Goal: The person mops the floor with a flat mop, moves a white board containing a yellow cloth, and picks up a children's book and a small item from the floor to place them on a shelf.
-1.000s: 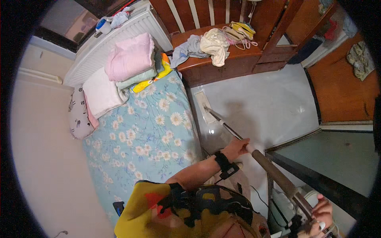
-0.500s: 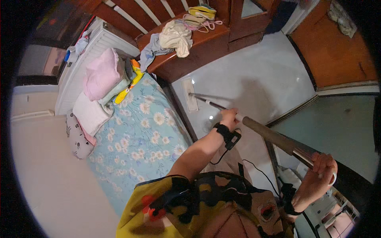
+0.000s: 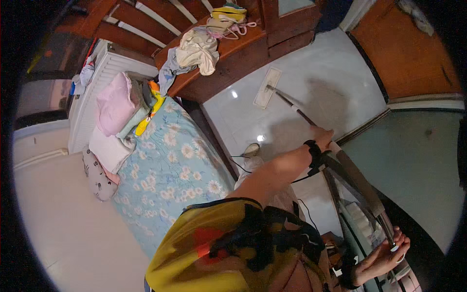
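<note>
A long mop (image 3: pixel 335 146) with a thin dark pole and flat pale rectangular head lies on the white floor (image 3: pixel 331 87), near the wooden cabinet (image 3: pixel 233 58). The left hand (image 3: pixel 322 137) is wrapped around the pole midway; the right hand (image 3: pixel 386 253) grips its upper end. Open floor lies between the flowered bed (image 3: pixel 170 170) and the wooden door (image 3: pixel 408 48).

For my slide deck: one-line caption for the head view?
Both hands, left hand and right hand, grip a flat mop on white tile floor beside a floral bed.
</note>
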`<state>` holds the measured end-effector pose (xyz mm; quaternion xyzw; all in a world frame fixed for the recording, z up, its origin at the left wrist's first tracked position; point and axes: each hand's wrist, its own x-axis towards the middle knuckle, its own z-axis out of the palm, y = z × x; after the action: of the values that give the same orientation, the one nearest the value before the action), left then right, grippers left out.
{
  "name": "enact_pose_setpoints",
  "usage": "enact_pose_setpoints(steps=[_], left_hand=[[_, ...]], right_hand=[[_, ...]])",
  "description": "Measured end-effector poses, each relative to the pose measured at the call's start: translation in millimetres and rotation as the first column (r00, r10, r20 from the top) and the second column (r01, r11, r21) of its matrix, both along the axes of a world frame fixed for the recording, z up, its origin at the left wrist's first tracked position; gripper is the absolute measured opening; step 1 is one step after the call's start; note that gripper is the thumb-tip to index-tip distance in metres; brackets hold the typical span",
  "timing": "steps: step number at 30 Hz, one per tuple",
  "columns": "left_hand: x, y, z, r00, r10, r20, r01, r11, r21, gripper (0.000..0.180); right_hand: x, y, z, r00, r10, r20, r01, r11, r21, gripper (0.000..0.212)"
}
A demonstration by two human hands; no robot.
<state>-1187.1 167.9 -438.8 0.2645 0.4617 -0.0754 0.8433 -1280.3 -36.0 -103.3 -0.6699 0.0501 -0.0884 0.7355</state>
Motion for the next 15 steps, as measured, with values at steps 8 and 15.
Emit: enact_pose_setpoints(steps=[8, 15], left_hand=[[-56, 64, 16, 0.926, 0.181, 0.331, -0.032, 0.911, -0.412, 0.010], [-141, 139, 39, 0.973, 0.193, 0.131, -0.107, 0.869, -0.484, 0.011]], right_hand=[[-2, -6, 32, 0.998, -0.009, -0.070, -0.007, 0.975, -0.223, 0.049], [-34, 103, 64, 0.830, 0.407, 0.381, -0.301, 0.903, -0.308, 0.056]])
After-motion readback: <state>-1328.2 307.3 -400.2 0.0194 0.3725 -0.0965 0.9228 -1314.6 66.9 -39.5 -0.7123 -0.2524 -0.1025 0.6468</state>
